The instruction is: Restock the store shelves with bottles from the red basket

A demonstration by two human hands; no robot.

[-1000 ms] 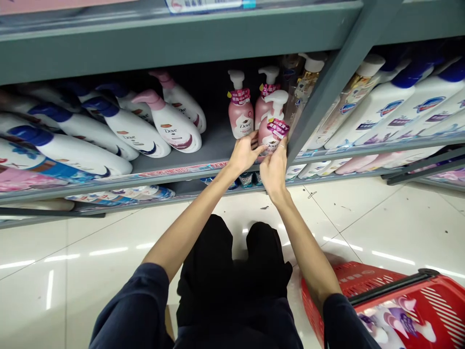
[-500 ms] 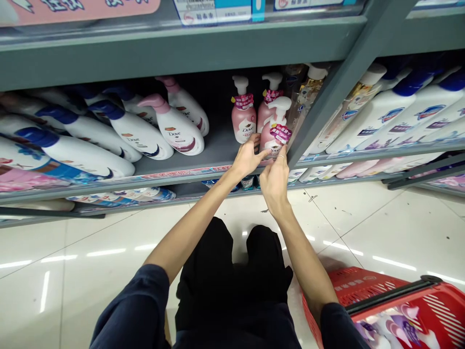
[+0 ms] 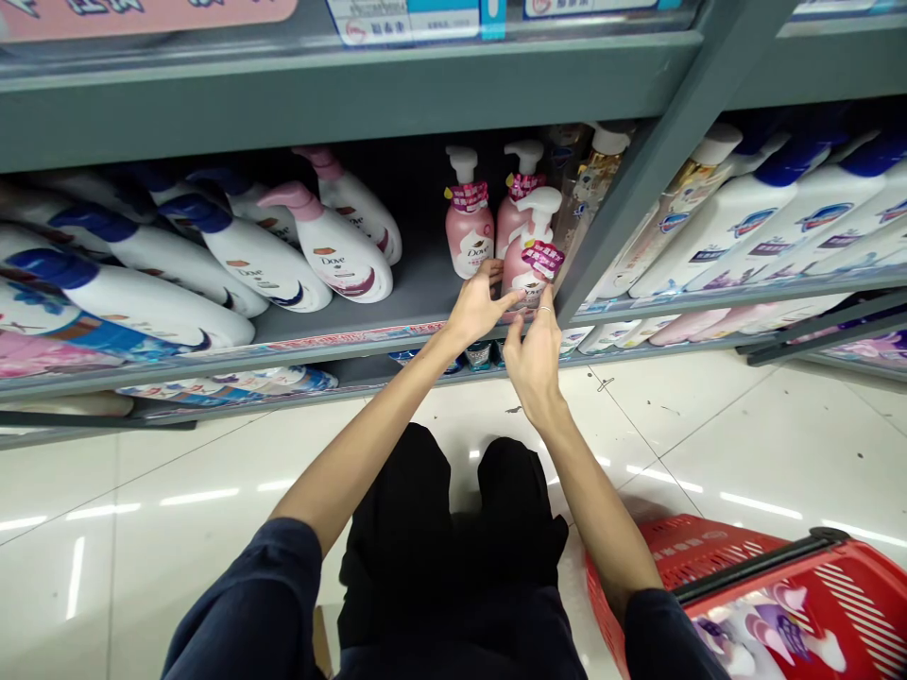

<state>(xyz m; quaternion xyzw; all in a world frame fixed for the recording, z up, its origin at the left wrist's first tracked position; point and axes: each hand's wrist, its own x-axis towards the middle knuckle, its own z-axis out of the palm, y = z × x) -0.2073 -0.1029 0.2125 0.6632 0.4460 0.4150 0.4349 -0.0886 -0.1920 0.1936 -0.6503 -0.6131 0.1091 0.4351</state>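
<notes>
A small pink Dove pump bottle (image 3: 530, 253) with a white pump and a pink tag stands at the front of a grey shelf (image 3: 418, 283), beside the upright post. My left hand (image 3: 477, 304) grips its lower left side with curled fingers. My right hand (image 3: 537, 348), with a ring on one finger, has its fingertips against the bottle's lower right side. Two more pink pump bottles (image 3: 469, 227) stand just behind it.
Large white Dove bottles (image 3: 241, 255) lie on the shelf to the left. White bottles with blue caps (image 3: 772, 203) fill the bay right of the grey post (image 3: 638, 170). A red basket (image 3: 765, 604) holding refill packs sits on the floor at lower right.
The front pink bottle has been set lower onto the shelf front. My right hand has slid down from the bottle's tag to its base, and the left hand stays on it.
</notes>
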